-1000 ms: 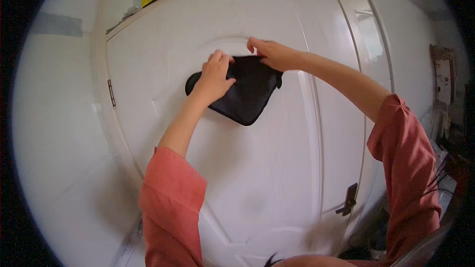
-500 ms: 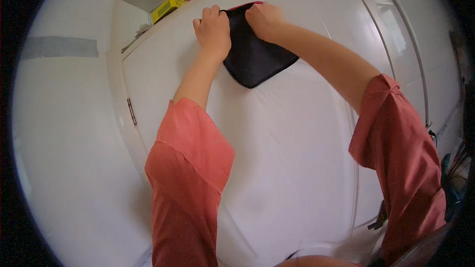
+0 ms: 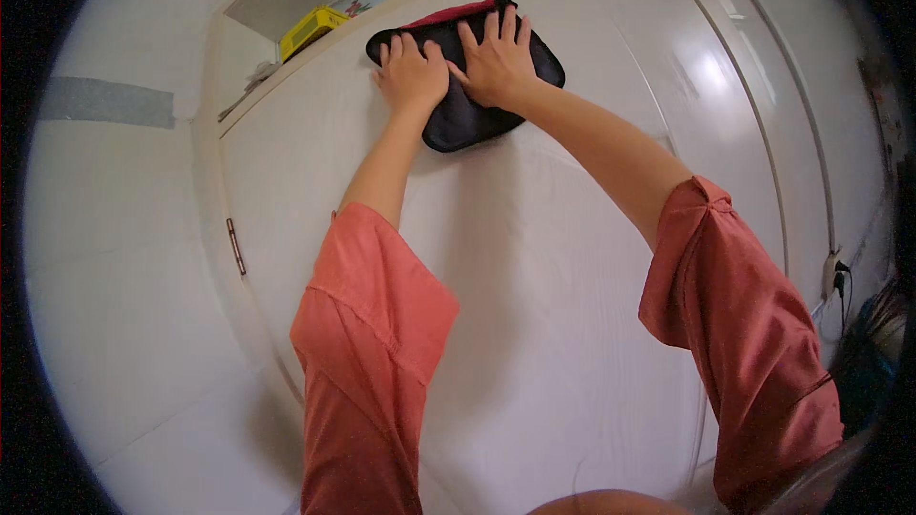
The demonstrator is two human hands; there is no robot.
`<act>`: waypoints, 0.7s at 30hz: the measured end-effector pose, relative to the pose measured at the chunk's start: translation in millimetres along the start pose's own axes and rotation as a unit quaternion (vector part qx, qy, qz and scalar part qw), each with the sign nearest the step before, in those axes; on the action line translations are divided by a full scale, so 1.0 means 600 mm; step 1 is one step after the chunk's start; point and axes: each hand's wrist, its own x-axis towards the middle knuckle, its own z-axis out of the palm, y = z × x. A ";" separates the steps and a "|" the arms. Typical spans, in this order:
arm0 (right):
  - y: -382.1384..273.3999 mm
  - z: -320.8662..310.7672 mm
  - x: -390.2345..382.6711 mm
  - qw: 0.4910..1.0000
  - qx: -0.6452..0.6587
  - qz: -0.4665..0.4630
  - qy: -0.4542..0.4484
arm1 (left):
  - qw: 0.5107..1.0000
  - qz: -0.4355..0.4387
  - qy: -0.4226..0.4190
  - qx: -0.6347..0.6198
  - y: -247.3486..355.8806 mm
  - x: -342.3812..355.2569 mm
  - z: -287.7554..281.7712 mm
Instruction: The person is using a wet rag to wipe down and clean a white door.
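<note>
A black fabric piece with rounded corners [image 3: 468,129] lies against the white panel door. Along its upper edge shows a strip of red fabric [image 3: 453,14]; whether it is a pouch or a folded cloth I cannot tell. My left hand [image 3: 412,76] rests on its left part, fingers pointing away and slightly apart. Further right, my right hand [image 3: 498,65] presses flat on it with fingers spread, the thumb reaching toward the left hand. Both palms hide much of the middle of the fabric.
The white panel door [image 3: 582,324] has a metal hinge [image 3: 236,246] on its left side. Beyond its far edge is a recess with a yellow object [image 3: 310,31]. Grey tape [image 3: 110,101] crosses the left wall. At the right, a plug [image 3: 840,277] sits in a socket.
Both hands have let go of the fabric's top edge and now lie flat on it. The fabric has turned and spread wider, with more red showing. The view has shifted slightly.
</note>
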 end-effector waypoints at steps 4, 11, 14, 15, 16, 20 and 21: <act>0.041 0.029 0.028 0.999 -0.024 -0.036 0.034 | 0.992 0.070 0.034 0.100 -0.006 0.001 0.026; 0.036 0.032 0.037 0.998 -0.009 -0.050 0.047 | 0.965 0.179 0.040 0.189 -0.047 0.037 0.018; 0.046 0.030 0.040 0.998 -0.024 -0.049 0.034 | 0.960 0.192 0.015 0.206 -0.030 0.043 0.020; 0.053 0.030 0.042 0.998 -0.028 -0.052 0.036 | 0.957 0.189 -0.006 0.220 -0.019 0.046 0.020; 0.045 0.027 0.045 0.997 -0.024 -0.060 0.041 | 0.956 0.188 -0.003 0.224 -0.019 0.056 0.010; 0.047 0.024 0.050 0.996 -0.035 -0.061 0.063 | 0.967 0.105 -0.179 0.147 0.028 0.085 -0.018; 0.052 0.025 0.051 0.995 -0.037 -0.065 0.062 | 0.969 0.070 -0.213 0.104 0.048 0.081 -0.023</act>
